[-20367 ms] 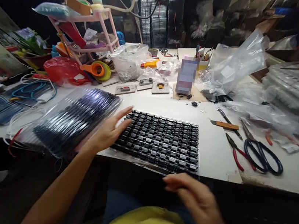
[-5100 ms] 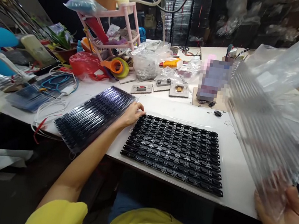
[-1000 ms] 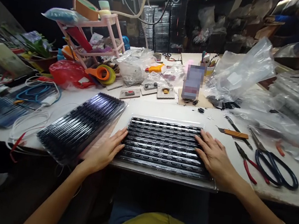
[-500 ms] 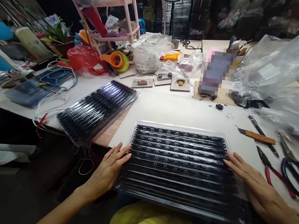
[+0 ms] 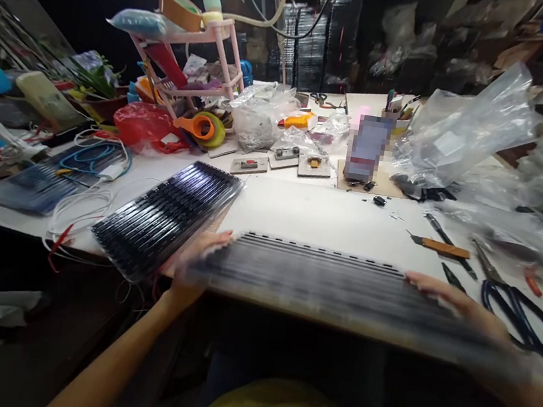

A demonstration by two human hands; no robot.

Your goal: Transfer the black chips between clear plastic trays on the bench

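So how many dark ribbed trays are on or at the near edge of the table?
2. One tray, blurred, is gripped at its ends by the left hand and right hand. The other tray lies left of it on the table. More may be hidden among the clutter.

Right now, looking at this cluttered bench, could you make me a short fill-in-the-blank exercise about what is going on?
1. Both hands, the left hand and the right hand, hold one blurred black ____ by its two ends.
2. The stack of black trays lies to the ____ of the held one.
3. The black-handled scissors lie on the white table by the ____ hand.

Missing words: tray; left; right
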